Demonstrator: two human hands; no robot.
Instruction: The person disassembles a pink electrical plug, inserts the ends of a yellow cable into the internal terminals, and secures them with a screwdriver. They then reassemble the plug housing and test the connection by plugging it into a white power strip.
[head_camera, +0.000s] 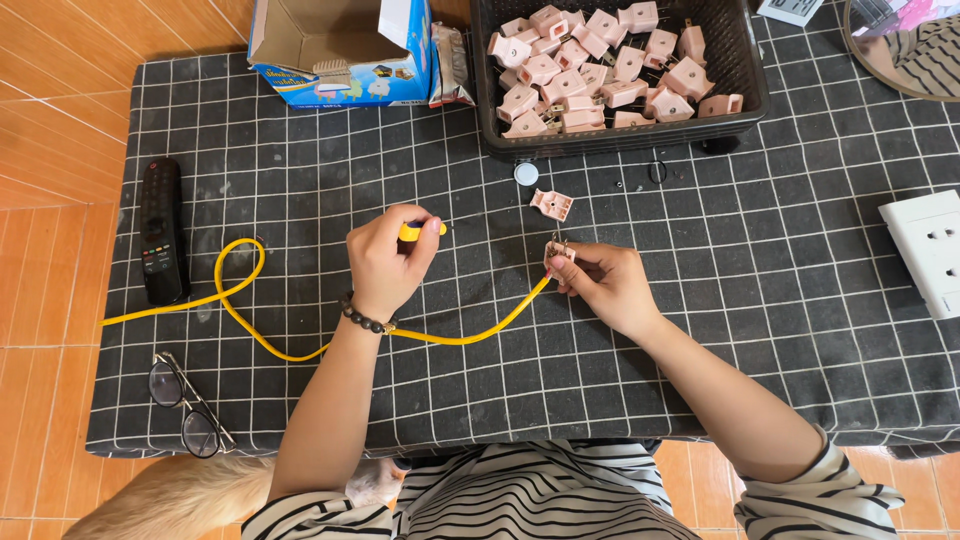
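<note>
My left hand (388, 258) is closed around a yellow-handled tool (418, 231), likely a screwdriver, above the middle of the table. My right hand (602, 282) pinches a pink plug half (559, 250) with metal prongs, joined to the end of a yellow cable (250, 330). The cable runs left under my left wrist, loops, and leaves the table's left edge. A second pink plug half (552, 204) lies just beyond my hands, next to a small white round cap (526, 173).
A black basket (745, 95) full of pink plugs stands at the back. A blue-and-white cardboard box (340, 50) sits back left, a black remote (160, 230) at left, eyeglasses (185, 405) near the front left, a white socket strip (925, 250) at right. The table wears a black grid cloth (800, 330).
</note>
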